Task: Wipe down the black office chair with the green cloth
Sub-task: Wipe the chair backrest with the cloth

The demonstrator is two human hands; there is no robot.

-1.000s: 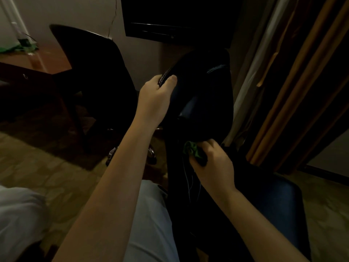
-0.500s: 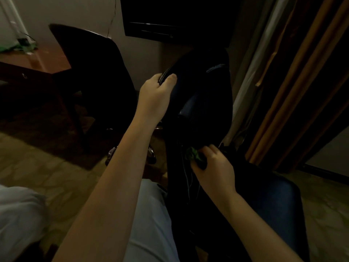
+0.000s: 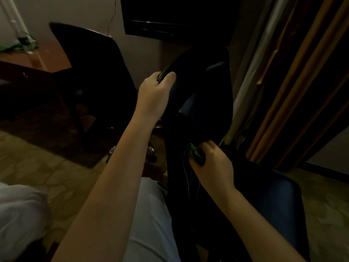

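green cloth (image 3: 193,152): I see only a crumpled scrap at 9 o'clock of my right hand (image 3: 213,163); the rest is buried in the grip.
left hand (image 3: 154,95): the fingers curl behind the edge of the black office chair (image 3: 204,87), out of my sight.
desk (image 3: 28,59), 10 o'clock: there is green clutter on it, too blurred for me to name.
dark panel (image 3: 177,16), 12 o'clock: cut off by the top edge.

Nothing in the dim room can be read: no text, label, brand, number or sign. A small pale patch (image 3: 215,65) sits high on the chair (image 3: 205,95) back, too dark and blurred to tell whether it bears any lettering.
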